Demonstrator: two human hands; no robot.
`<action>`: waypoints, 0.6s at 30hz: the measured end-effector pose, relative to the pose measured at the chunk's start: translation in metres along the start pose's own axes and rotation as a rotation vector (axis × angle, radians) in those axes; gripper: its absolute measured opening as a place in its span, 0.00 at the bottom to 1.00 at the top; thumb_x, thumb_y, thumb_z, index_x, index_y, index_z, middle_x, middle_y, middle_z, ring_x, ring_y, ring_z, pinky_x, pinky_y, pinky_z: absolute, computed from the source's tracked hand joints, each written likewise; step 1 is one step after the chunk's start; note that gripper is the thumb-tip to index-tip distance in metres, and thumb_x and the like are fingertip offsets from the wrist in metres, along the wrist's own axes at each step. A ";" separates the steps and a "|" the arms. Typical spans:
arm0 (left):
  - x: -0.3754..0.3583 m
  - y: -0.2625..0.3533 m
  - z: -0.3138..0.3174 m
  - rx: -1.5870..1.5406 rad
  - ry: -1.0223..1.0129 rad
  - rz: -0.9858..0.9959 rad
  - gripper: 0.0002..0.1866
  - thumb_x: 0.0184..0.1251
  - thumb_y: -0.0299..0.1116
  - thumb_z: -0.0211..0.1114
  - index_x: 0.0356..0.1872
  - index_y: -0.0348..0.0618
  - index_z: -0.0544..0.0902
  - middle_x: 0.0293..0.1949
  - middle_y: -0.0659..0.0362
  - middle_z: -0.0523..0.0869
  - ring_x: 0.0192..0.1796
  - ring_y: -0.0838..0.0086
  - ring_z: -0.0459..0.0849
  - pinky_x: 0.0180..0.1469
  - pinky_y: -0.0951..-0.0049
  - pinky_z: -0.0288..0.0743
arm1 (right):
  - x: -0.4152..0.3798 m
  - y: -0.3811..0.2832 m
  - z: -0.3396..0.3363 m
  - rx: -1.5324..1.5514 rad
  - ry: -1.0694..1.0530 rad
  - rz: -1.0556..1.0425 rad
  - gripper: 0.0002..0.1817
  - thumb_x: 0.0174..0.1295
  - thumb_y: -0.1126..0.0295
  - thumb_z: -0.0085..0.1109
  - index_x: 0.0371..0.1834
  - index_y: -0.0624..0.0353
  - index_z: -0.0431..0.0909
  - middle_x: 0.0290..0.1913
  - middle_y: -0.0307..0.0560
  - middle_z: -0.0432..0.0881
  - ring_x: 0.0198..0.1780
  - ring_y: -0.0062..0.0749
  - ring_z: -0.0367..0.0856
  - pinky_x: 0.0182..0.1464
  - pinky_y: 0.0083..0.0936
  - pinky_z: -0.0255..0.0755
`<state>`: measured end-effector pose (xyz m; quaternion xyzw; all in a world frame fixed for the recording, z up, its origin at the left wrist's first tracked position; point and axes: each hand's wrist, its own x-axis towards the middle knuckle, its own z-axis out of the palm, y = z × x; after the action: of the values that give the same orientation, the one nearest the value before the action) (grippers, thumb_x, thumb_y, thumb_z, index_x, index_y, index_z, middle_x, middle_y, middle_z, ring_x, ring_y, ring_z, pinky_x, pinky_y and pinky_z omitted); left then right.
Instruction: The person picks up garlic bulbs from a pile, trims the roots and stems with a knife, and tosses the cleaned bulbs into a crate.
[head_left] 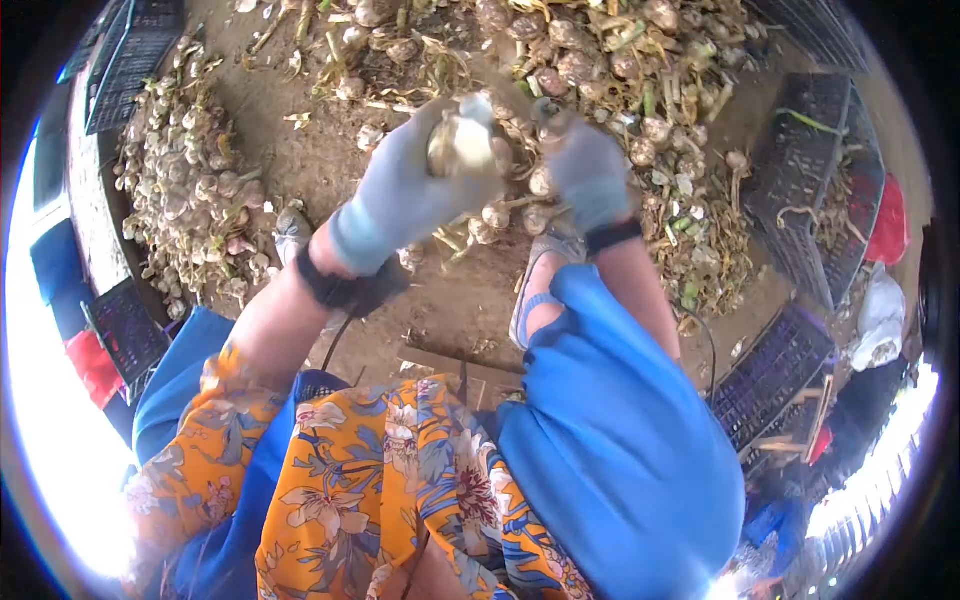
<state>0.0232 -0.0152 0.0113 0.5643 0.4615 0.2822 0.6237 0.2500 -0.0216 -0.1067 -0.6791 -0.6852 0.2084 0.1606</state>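
My left hand [410, 185], in a grey and light-blue glove, is wrapped round a pale garlic bulb [462, 145] near the top middle of the view. Just to its right is my right hand [585, 170], gloved alike, with its fingers closed round something dark and blurred that I cannot make out. The hands are slightly apart, above the ground. Beneath and beyond them lie loose garlic bulbs [575, 68] with dry stalks. Both wrists carry a black band.
A heap of garlic [195, 190] lies at the left. Black crates [800, 170] stand at the right, another crate [770, 375] lower down, and one [130, 325] at the left. A white bag [880, 320] lies far right. My sandalled foot [540, 295] rests on the ground.
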 end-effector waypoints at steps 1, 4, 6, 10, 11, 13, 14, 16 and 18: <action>-0.012 0.030 0.004 0.048 -0.048 0.093 0.25 0.55 0.29 0.72 0.55 0.40 0.74 0.38 0.60 0.86 0.38 0.84 0.82 0.41 0.77 0.79 | -0.005 0.029 -0.003 -0.124 -0.105 0.302 0.12 0.57 0.63 0.62 0.43 0.51 0.78 0.28 0.53 0.83 0.35 0.51 0.84 0.38 0.42 0.79; -0.002 0.030 0.003 0.260 -0.006 -0.044 0.26 0.56 0.31 0.73 0.55 0.40 0.74 0.35 0.58 0.87 0.37 0.80 0.85 0.38 0.75 0.79 | -0.023 0.044 -0.060 0.015 0.074 0.334 0.12 0.63 0.61 0.56 0.42 0.55 0.80 0.25 0.52 0.83 0.29 0.44 0.85 0.32 0.34 0.79; 0.015 -0.010 -0.001 0.767 -0.026 0.290 0.21 0.56 0.32 0.69 0.51 0.40 0.78 0.32 0.52 0.88 0.36 0.65 0.89 0.34 0.67 0.81 | -0.024 0.011 -0.069 -0.160 0.152 0.035 0.11 0.64 0.60 0.55 0.36 0.55 0.78 0.26 0.51 0.83 0.29 0.44 0.85 0.32 0.36 0.78; 0.030 -0.042 0.028 1.487 -0.707 0.160 0.11 0.59 0.31 0.65 0.43 0.42 0.84 0.39 0.54 0.88 0.40 0.62 0.88 0.40 0.63 0.81 | -0.008 -0.057 -0.083 -0.071 -0.343 -0.147 0.08 0.61 0.65 0.55 0.36 0.56 0.79 0.29 0.54 0.84 0.34 0.50 0.85 0.37 0.43 0.79; 0.029 -0.056 0.033 1.581 -0.875 0.198 0.09 0.63 0.30 0.61 0.42 0.44 0.85 0.42 0.55 0.88 0.42 0.63 0.87 0.42 0.64 0.80 | -0.007 -0.067 -0.076 -0.066 -0.345 -0.145 0.08 0.61 0.65 0.55 0.36 0.56 0.79 0.29 0.54 0.84 0.34 0.50 0.85 0.37 0.43 0.79; 0.029 -0.082 0.042 1.844 -0.983 0.374 0.09 0.63 0.32 0.61 0.42 0.45 0.86 0.42 0.56 0.88 0.41 0.61 0.87 0.41 0.61 0.80 | 0.000 -0.074 -0.063 -0.133 -0.429 -0.300 0.08 0.58 0.68 0.55 0.38 0.56 0.80 0.32 0.55 0.85 0.36 0.53 0.85 0.38 0.43 0.79; 0.023 -0.080 0.041 1.973 -0.974 0.436 0.10 0.63 0.34 0.61 0.41 0.47 0.86 0.40 0.56 0.87 0.41 0.61 0.86 0.40 0.60 0.79 | 0.005 -0.067 -0.058 -0.135 -0.431 -0.297 0.08 0.58 0.68 0.55 0.38 0.56 0.80 0.32 0.55 0.85 0.36 0.53 0.85 0.38 0.43 0.79; 0.015 -0.051 0.035 2.100 -0.965 0.493 0.10 0.63 0.37 0.61 0.39 0.48 0.87 0.39 0.57 0.87 0.40 0.61 0.86 0.39 0.59 0.77 | 0.014 -0.052 -0.049 -0.246 -0.483 -0.172 0.08 0.58 0.66 0.56 0.35 0.56 0.82 0.34 0.56 0.84 0.38 0.54 0.84 0.39 0.46 0.78; 0.020 0.011 0.015 2.144 -1.298 0.145 0.10 0.58 0.38 0.64 0.37 0.49 0.88 0.37 0.58 0.87 0.41 0.64 0.85 0.38 0.61 0.76 | 0.014 -0.017 -0.072 -0.399 -0.453 0.055 0.13 0.62 0.62 0.51 0.38 0.57 0.82 0.38 0.60 0.84 0.42 0.56 0.84 0.42 0.47 0.78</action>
<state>0.0471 -0.0022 0.0162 0.8454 0.0347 -0.5303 -0.0532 0.2713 -0.0026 -0.0368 -0.6518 -0.7124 0.2203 -0.1386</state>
